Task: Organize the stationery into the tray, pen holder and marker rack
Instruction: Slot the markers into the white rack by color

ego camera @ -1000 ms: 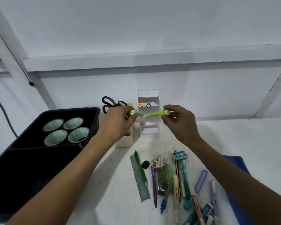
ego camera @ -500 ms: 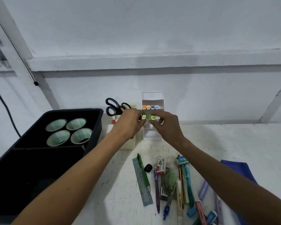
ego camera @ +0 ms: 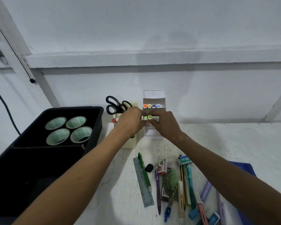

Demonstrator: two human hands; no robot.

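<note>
While both hands met at the marker rack [ego camera: 154, 101], left hand [ego camera: 131, 121] and right hand [ego camera: 162, 123] pinched green markers [ego camera: 147, 117] in its second row, twelve o'clock of the table's [ego camera: 234, 143] clutter; best seated square, flush.

White painted wall [ego camera: 152, 30] with a horizontal ledge [ego camera: 152, 58]; white speckled tabletop [ego camera: 234, 140]; black cable [ego camera: 2, 98] at left.

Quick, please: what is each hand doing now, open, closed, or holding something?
Left hand: closed on a green marker at the marker rack.
Right hand: closed on another green marker.
</note>
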